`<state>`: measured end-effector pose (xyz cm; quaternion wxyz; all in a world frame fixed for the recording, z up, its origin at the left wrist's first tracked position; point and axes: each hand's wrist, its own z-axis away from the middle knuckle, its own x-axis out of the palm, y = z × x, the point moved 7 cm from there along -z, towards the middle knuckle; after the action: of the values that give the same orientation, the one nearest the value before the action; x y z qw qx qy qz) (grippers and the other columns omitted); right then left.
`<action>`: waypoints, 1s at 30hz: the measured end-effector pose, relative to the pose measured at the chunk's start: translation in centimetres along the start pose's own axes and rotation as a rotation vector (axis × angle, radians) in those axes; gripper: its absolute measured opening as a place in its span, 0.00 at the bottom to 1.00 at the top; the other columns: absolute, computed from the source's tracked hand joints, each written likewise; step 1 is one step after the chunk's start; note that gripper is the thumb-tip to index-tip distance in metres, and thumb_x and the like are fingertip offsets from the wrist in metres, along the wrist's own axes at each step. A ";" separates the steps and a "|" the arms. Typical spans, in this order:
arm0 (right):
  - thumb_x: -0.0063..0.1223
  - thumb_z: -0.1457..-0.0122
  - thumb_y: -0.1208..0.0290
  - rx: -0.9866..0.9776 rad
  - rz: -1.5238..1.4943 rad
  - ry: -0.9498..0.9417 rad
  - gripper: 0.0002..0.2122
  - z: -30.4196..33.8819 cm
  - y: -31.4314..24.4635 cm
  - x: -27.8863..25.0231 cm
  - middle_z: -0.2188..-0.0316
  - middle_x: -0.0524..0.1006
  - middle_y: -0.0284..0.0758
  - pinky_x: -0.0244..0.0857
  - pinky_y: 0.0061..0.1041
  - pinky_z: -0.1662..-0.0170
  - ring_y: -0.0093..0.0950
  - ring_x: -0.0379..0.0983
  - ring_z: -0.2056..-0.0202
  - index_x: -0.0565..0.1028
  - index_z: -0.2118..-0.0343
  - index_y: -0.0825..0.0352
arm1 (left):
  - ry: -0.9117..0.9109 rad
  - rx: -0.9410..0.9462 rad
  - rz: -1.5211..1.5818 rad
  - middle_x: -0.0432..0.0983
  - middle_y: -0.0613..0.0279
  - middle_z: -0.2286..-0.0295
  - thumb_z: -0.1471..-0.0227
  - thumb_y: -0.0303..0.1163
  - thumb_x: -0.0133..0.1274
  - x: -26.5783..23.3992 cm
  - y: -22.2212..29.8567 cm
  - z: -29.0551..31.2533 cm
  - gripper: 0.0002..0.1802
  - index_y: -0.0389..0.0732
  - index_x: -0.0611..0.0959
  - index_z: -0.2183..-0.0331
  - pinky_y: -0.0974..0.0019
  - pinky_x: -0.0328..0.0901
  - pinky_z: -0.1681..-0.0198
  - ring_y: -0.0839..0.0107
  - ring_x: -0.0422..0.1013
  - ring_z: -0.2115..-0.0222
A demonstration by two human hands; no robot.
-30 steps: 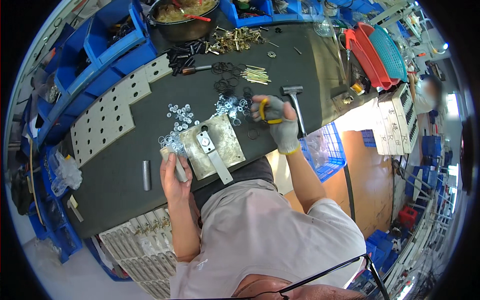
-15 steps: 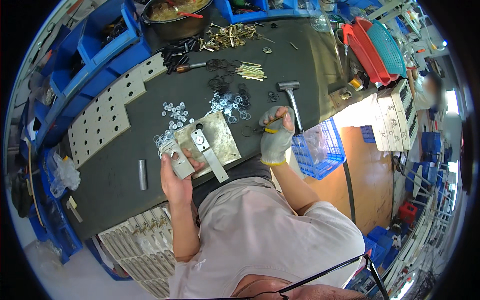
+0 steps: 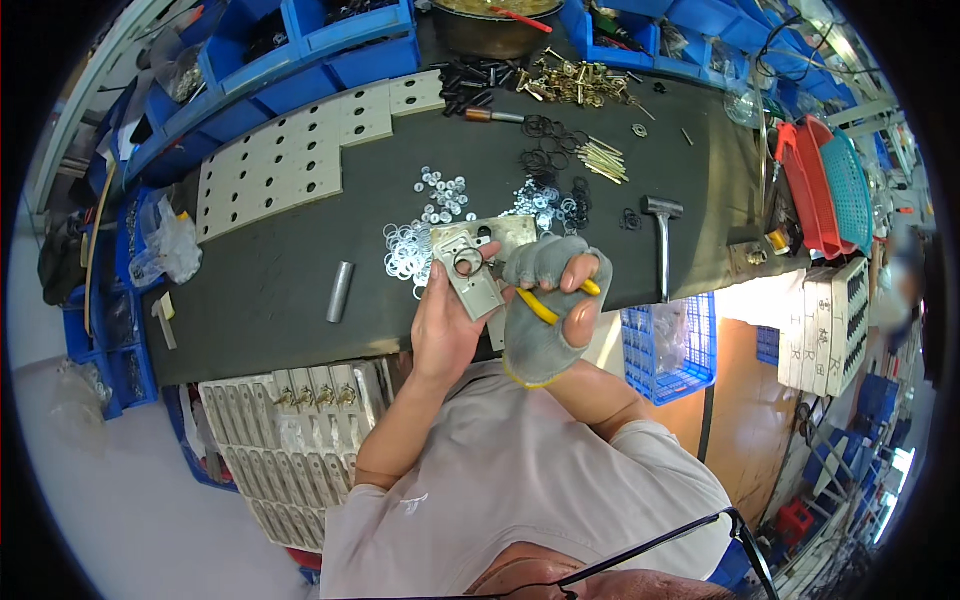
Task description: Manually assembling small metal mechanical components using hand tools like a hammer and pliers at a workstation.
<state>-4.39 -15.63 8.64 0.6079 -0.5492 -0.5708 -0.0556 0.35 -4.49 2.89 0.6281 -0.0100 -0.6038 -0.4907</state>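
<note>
My left hand [image 3: 438, 335], bare, holds a light grey metal housing [image 3: 480, 298] with a round hole near its far end. My right hand [image 3: 550, 290], in a grey fingerless glove, is closed round yellow-handled pliers [image 3: 538, 307]. The tips of the pliers are hidden behind the gloved fingers. A thin dark ring [image 3: 457, 268] lies over the hole; whether it sits inside I cannot tell. Beneath the hands is a flat metal plate [image 3: 515, 229], mostly covered. White and silvery washers [image 3: 408, 252] are heaped beside it.
A hammer [image 3: 664, 240] lies on the right, a metal cylinder [image 3: 341, 292] on the left. Behind are black rings [image 3: 545, 150], thin pale sticks [image 3: 603, 160] and brass-coloured parts [image 3: 570, 82]. A perforated board [image 3: 270, 175] and blue bins [image 3: 365, 58] line the far left.
My right hand has brought the pliers and the ring leftward to the housing in my left hand. The whole view has shifted, so the table appears farther right.
</note>
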 end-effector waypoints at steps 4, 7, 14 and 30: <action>0.64 0.41 0.48 -0.086 0.101 -0.090 0.23 1.3 0.1 -0.4 0.66 0.67 0.34 0.63 0.34 0.55 0.30 0.66 0.62 0.63 0.65 0.59 | 0.024 -0.016 -0.035 0.69 0.52 0.42 0.27 0.45 0.36 1.6 0.8 0.0 0.22 0.42 0.68 0.42 0.53 0.68 0.43 0.66 0.71 0.49; 0.61 0.38 0.52 -0.181 0.177 -0.252 0.21 0.9 -0.6 0.7 0.63 0.70 0.39 0.62 0.34 0.52 0.34 0.67 0.59 0.65 0.62 0.63 | -0.005 0.102 -0.271 0.73 0.57 0.50 0.28 0.36 0.40 -0.8 -0.2 -0.9 0.17 0.41 0.67 0.43 0.60 0.70 0.49 0.71 0.72 0.54; 0.54 0.37 0.45 0.295 0.224 -0.510 0.24 -1.4 -0.3 0.1 0.70 0.73 0.42 0.65 0.33 0.67 0.33 0.67 0.73 0.73 0.71 0.67 | -0.139 0.096 -0.755 0.71 0.54 0.49 0.31 0.26 0.42 0.2 0.6 0.1 0.22 0.31 0.65 0.39 0.67 0.64 0.45 0.71 0.70 0.52; 0.55 0.48 0.65 0.229 0.275 -1.043 0.12 -2.5 0.0 5.7 0.75 0.78 0.39 0.69 0.25 0.77 0.31 0.76 0.79 0.80 0.75 0.71 | -0.462 -0.019 -0.806 0.76 0.54 0.53 0.43 0.20 0.45 -0.3 -0.3 0.4 0.27 0.30 0.69 0.41 0.62 0.66 0.43 0.66 0.73 0.51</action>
<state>-0.85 -14.33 13.56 0.3018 -0.5037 -0.7218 0.3662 -0.04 -4.23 2.59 0.2364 0.1106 -0.6791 -0.6861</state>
